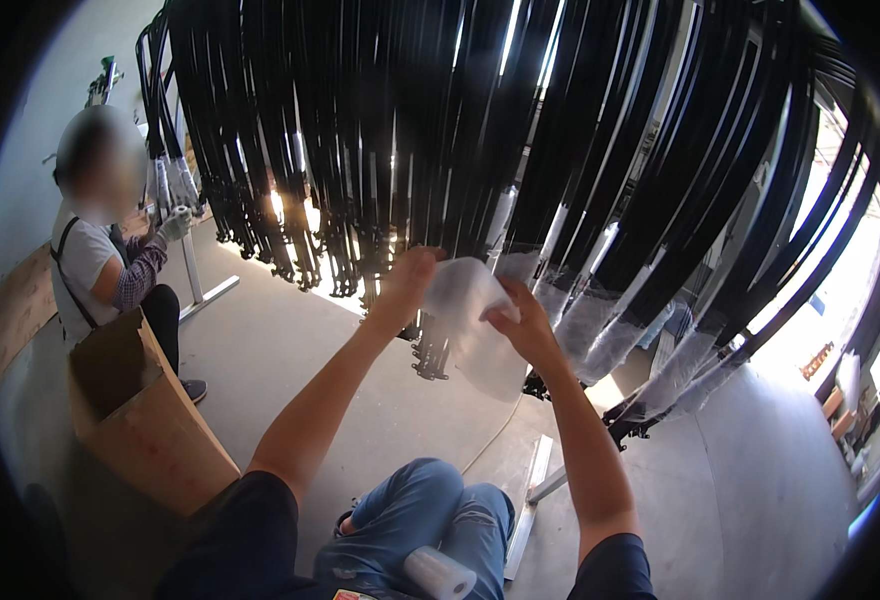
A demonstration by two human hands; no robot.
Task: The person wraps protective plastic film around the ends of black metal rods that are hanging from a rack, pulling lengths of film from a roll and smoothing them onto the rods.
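A piece of clear plastic film [470, 300] spreads between my hands, in front of a bundle of hanging black strips [432, 352]. My left hand [412, 280] is closed at the film's left edge, against the bundle; its fingertips are partly hidden. At the film's right edge, my right hand [522, 325] pinches it between thumb and fingers. Small dark fittings show at the bundle's lower end, under the film. To the right, several bundles have their lower parts wrapped in clear film [610, 345]. A roll of clear film [440, 574] lies on my lap.
Rows of long black strips [340, 130] hang across the upper view. An open cardboard box [165, 440] stands at my left. Beyond it a seated person [95, 265] in gloves handles a roll beside other bundles. Metal stand feet [530, 500] rest on the grey floor.
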